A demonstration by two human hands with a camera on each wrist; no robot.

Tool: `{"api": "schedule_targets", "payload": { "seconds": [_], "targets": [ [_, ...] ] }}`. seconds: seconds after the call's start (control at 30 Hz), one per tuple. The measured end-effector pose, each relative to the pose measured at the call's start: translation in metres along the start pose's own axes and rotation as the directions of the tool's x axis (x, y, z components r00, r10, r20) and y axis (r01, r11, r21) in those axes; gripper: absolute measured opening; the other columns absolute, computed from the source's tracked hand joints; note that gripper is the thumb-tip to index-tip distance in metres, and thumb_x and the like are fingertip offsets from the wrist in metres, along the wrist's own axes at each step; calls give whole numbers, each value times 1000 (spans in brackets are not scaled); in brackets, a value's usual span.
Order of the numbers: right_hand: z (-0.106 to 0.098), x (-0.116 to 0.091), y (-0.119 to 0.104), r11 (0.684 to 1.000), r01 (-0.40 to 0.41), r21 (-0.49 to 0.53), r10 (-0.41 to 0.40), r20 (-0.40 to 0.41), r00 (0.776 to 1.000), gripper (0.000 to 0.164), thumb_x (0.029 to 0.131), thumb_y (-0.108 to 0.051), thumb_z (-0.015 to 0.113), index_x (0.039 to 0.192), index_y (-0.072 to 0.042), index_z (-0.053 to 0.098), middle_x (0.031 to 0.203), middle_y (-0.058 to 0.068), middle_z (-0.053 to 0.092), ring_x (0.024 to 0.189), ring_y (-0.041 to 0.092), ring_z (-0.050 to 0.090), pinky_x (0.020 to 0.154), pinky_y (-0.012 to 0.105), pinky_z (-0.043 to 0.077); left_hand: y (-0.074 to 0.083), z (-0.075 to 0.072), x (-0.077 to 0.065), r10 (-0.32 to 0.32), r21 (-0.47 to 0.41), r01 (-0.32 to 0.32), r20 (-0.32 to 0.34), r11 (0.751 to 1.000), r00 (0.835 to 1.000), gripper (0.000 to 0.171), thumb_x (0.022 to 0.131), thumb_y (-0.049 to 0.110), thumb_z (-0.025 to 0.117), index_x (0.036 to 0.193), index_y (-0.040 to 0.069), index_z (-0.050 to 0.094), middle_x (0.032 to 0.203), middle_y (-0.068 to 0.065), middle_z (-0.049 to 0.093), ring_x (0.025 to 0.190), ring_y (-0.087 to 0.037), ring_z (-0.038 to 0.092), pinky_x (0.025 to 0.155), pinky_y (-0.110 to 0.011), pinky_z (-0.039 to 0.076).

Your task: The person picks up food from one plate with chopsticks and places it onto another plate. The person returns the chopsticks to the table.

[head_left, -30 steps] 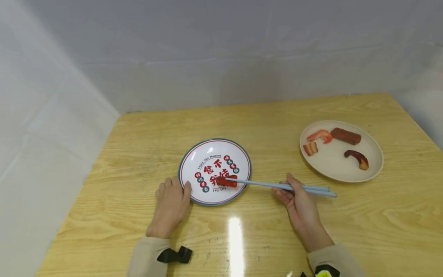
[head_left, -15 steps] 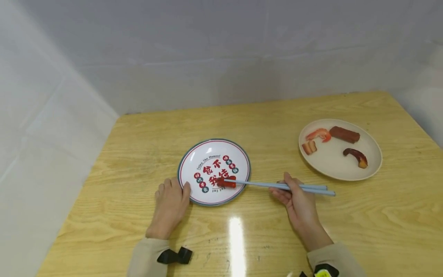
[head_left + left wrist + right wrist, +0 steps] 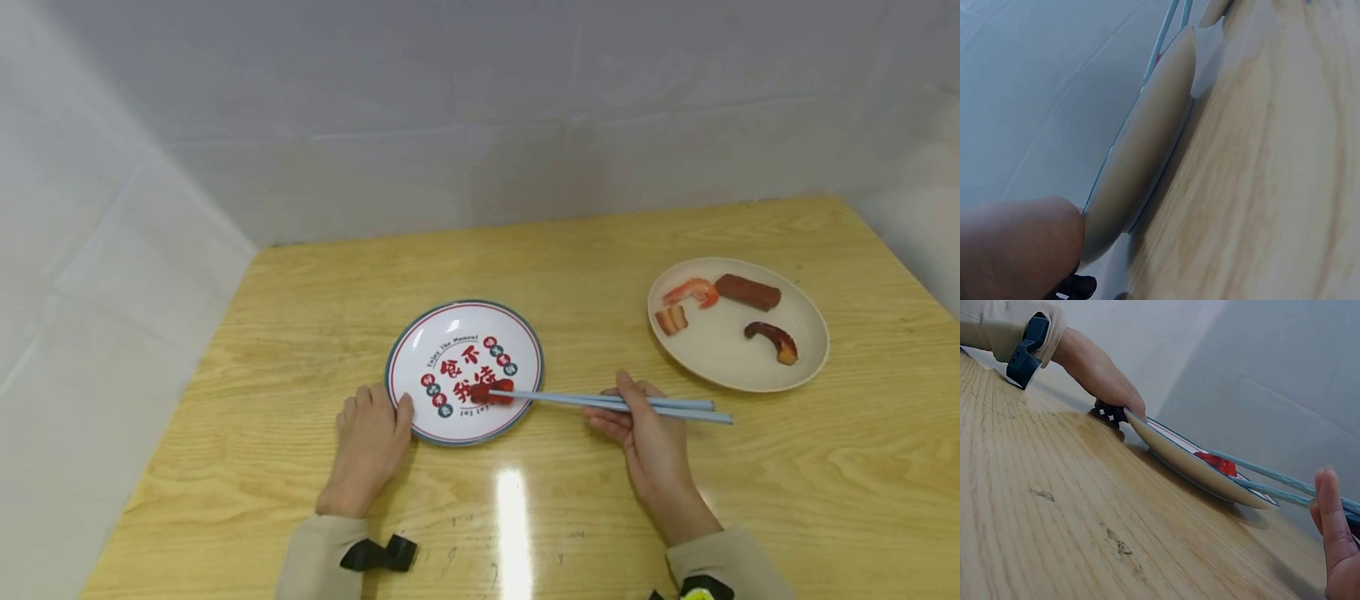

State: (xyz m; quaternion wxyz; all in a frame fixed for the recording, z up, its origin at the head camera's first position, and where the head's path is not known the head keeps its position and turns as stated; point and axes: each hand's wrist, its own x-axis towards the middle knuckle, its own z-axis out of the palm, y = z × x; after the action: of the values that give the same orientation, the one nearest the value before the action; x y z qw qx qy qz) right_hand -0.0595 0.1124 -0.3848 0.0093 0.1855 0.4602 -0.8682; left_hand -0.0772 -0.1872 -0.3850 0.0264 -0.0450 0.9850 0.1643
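chopsticks (image 3: 555, 398) sit in my right hand (image 3: 656, 442), thumb and fingers curled round them, their tips pointing left over the printed white plate (image 3: 415, 356). the red piece of food (image 3: 480, 394) is there, on the side of the plate nearest me and right of its middle. from my right hand it lies to the left and slightly farther off; its long axis runs roughly left to right, close to the line of the sticks. the right wrist view has a stick on either side of it, so i'd judge the next move turns on that sideways pinch along its length. whether the food rests on the plate or hangs just above it, i cannot tell.

my left hand (image 3: 373, 446) is at the plate's left edge, thumb on the rim, fingers just outside it; their tips are hidden, so i cannot tell if they grip underneath. measured hand to food, my left is a little nearer, but only the sticks reach it.

the cream plate (image 3: 712, 358), carrying four other pieces, stands on the desk (image 3: 592, 283) beyond and right of my right hand, apart from the sticks.
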Motion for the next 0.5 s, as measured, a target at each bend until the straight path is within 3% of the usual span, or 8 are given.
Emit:
{"api": "schedule_targets", "payload": {
  "seconds": [0.5],
  "targets": [
    [0,0,-1,992,118,-42,-118,2,993,27,97,-24,59,80,-3,60,68,9,68,63,19,70,58,28,55,0,-2,-1,3,2,-3,11,1000,1000,43,102,31,33,106,-9,49,95,-20,45,89,-35,41,79,-47,32]
  ]
}}
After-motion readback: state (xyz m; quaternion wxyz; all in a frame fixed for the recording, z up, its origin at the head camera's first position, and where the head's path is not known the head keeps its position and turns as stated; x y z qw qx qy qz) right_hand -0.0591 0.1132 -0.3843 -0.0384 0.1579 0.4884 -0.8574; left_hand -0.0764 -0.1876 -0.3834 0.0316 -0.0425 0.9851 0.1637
